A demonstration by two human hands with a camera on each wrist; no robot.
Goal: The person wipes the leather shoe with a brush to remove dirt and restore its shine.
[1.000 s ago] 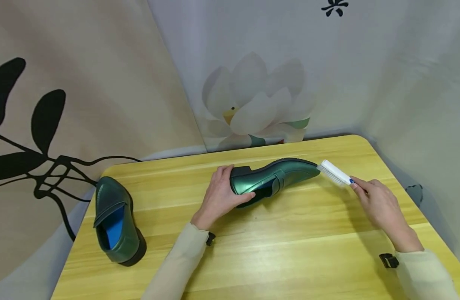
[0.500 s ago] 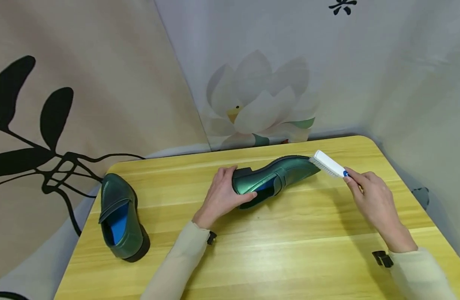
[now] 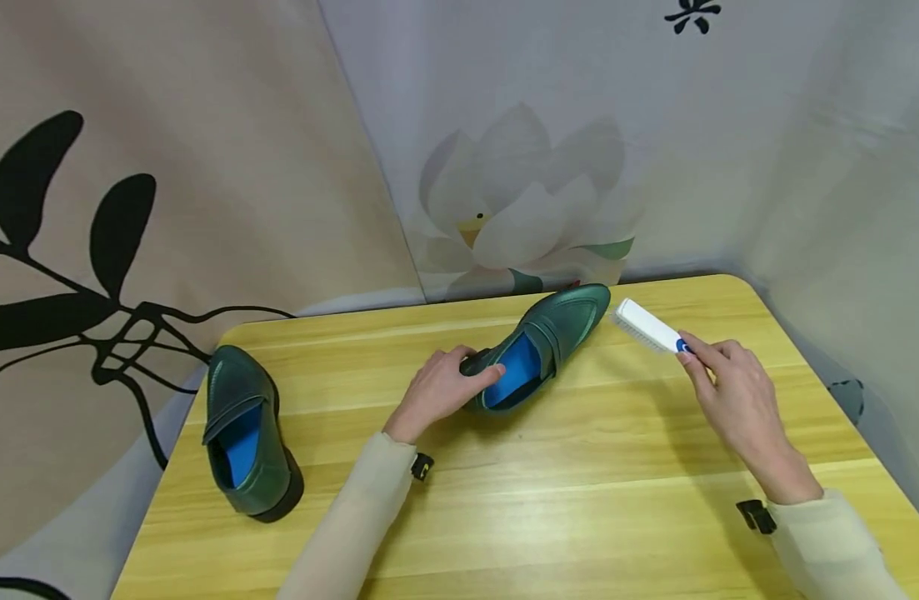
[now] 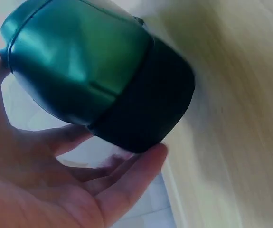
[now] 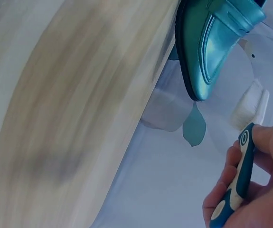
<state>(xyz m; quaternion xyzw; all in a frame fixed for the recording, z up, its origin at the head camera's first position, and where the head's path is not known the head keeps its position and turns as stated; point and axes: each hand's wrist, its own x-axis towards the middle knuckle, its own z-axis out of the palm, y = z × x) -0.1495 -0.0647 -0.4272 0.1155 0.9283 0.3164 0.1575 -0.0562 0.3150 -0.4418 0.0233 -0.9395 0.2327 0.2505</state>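
My left hand (image 3: 440,390) grips a dark green loafer (image 3: 571,321) at its heel, thumb over the opening with the blue insole. In the left wrist view the black heel block (image 4: 150,95) sits between the thumb and the fingers. The toe points up and to the right, toward the table's back edge. My right hand (image 3: 736,400) holds a white-bristled brush (image 3: 646,325) by its blue and white handle (image 5: 236,180). Its head is just right of the toe, apart from it, bristles facing down and left.
A matching green loafer (image 3: 242,433) stands at the left side of the wooden table (image 3: 579,517), toe pointing away. Behind the table hangs a pale curtain (image 3: 534,192) printed with a flower and black leaves.
The held loafer has turned from lying on its side to sole-down, its toe swinging away toward the back. The brush has come off the toe after moving left onto it.
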